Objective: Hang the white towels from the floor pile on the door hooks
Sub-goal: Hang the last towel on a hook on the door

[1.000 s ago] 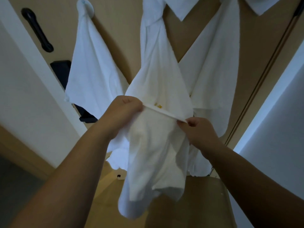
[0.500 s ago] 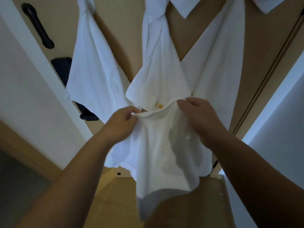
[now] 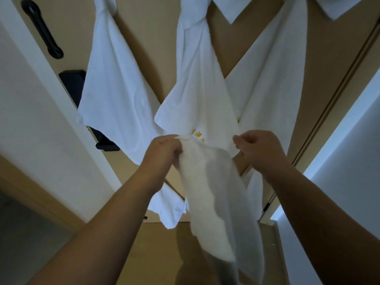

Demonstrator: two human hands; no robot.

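Observation:
I hold a white towel (image 3: pixel 213 194) spread between both hands in front of a tan wooden door (image 3: pixel 154 38). My left hand (image 3: pixel 164 151) grips its upper left edge, and my right hand (image 3: pixel 257 147) pinches the upper right edge. The cloth hangs down between my forearms. Behind it, three white towels hang on the door: one at the left (image 3: pixel 111 83), one in the middle with yellow embroidery (image 3: pixel 197 83), one at the right (image 3: pixel 273 83). The hooks are hidden under the towels' knotted tops.
A black door handle (image 3: pixel 41 29) and a black lock plate (image 3: pixel 72 83) sit at the door's left. White wall panels flank the door on both sides. Two more white towel corners (image 3: pixel 230 9) show at the top edge. Wooden floor (image 3: pixel 164 254) lies below.
My hands moved apart and stretched the towel's top edge wider. The right hand shifted right and now pinches the corner. The towel's lower part swung right.

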